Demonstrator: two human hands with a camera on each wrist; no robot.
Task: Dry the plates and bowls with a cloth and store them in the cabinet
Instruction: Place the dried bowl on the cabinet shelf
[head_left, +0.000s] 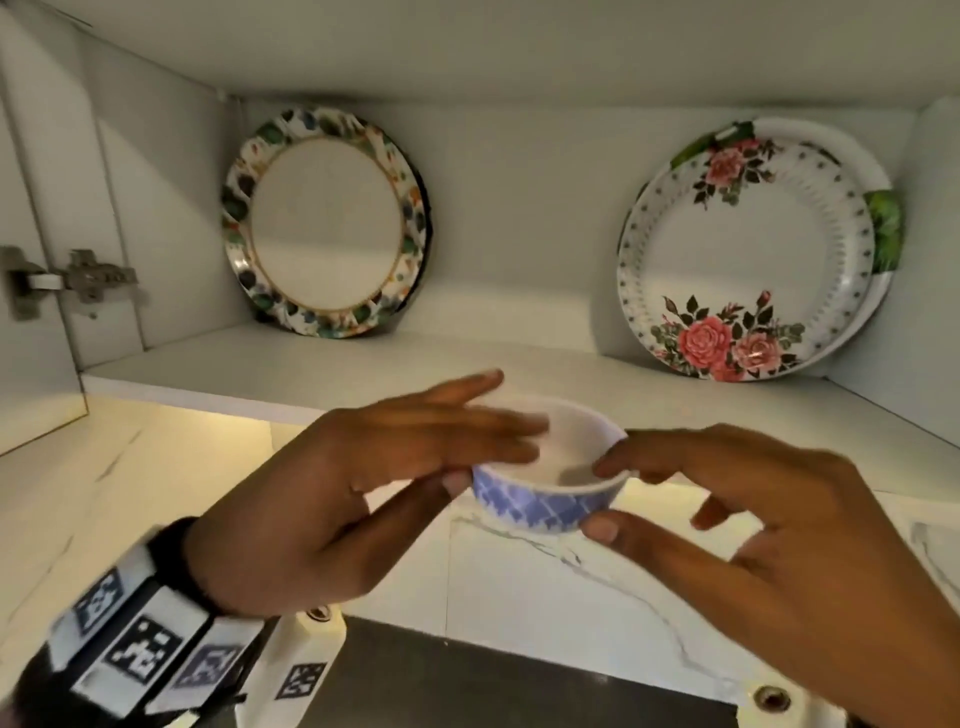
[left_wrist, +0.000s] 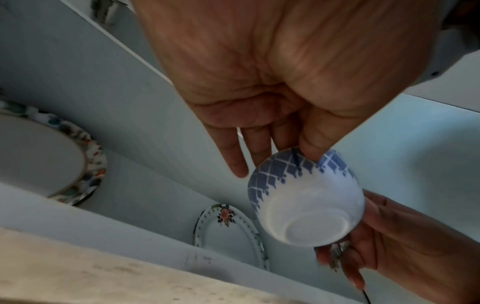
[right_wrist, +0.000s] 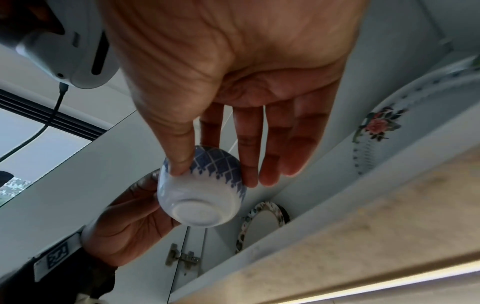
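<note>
below cabinet shelf (head_left: 363, 364), both hands pinch bowl (head_left: 545, 501).

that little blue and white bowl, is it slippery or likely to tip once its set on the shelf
The bowl looks glazed and smooth, so probably slippery; both hands pinch its rim, left hand and right hand. Its flat foot ring suggests it will sit steady. Likely rigid and chip-prone.

green-edged plate (head_left: 887, 228): mostly hidden behind rose plate (head_left: 748, 260) | left fingers (head_left: 498, 423): blurred
</note>
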